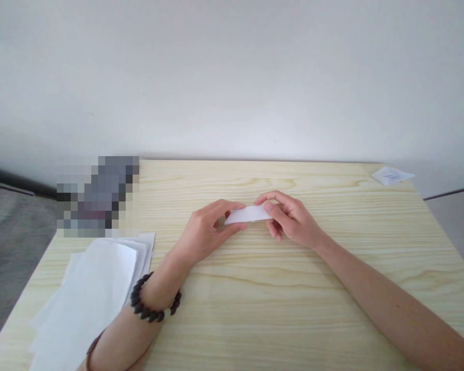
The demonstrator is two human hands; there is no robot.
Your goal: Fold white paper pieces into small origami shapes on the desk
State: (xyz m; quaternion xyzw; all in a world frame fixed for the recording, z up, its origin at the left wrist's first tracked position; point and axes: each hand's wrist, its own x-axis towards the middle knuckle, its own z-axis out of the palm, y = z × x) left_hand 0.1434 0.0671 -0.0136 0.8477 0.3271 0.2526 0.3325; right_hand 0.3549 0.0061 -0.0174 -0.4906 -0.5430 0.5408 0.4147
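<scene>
You sit or stand in an indoor room, home or office, you can't tell which; a wood-grain counter (263,309) meets a white wall (255,77); loose sheets (93,283) lie left.

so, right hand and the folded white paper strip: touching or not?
Touching. The head view shows the right hand gripping the folded white paper strip, its thumb lying over the strip's right end.

On your left arm (118,330) you wear a bracelet (150,314) of round, dark, glossy beads with one pale bead (167,313) at the wrist, plus a thin brown band (92,346) nearer the elbow, while your right forearm (375,293) is bare.
</scene>
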